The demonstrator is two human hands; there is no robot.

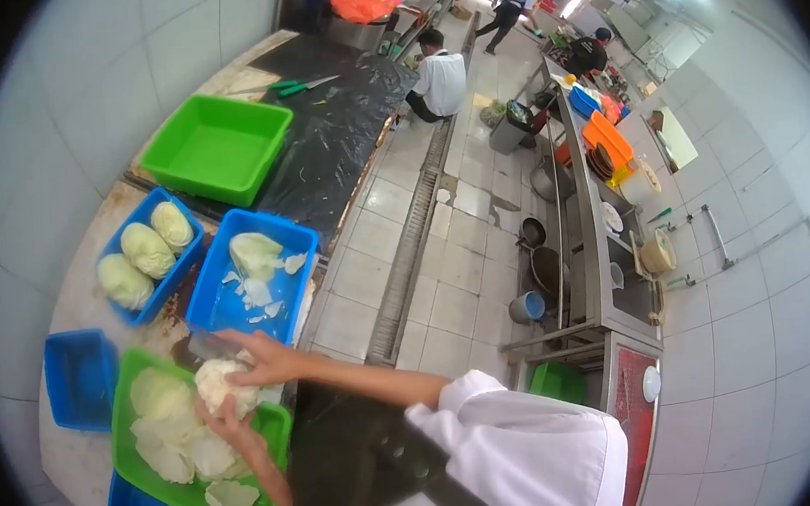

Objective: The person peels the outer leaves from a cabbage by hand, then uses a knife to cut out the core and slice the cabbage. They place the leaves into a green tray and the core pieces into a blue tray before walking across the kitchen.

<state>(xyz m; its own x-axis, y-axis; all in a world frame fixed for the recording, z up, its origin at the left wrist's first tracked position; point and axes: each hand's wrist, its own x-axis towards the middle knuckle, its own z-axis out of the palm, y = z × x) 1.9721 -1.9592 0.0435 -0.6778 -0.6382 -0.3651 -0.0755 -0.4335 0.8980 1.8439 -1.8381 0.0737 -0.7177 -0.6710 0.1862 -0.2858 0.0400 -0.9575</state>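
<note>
A peeled, pale cabbage point(217, 384) is between my two hands, over the near end of a green basin. My left hand point(232, 426) is closed around its lower side. My right hand point(266, 359) is at its upper right, its fingers closed on what looks like a knife point(207, 347); a grey blade shows beside the fingers and the grip is hidden. Loose cabbage leaves point(167, 433) lie in the green basin point(271, 423) below. Just beyond my right hand, a blue basin point(305, 251) holds a piece of cabbage point(256, 255) and scraps.
Whole cabbages point(147, 249) fill another blue basin point(196, 233). A green basin point(216, 154) and green-handled knives point(297, 86) lie farther along the table. Blue basins point(82, 378) stand at the left. A person point(439, 84) crouches by the floor drain point(414, 243); others work farther back.
</note>
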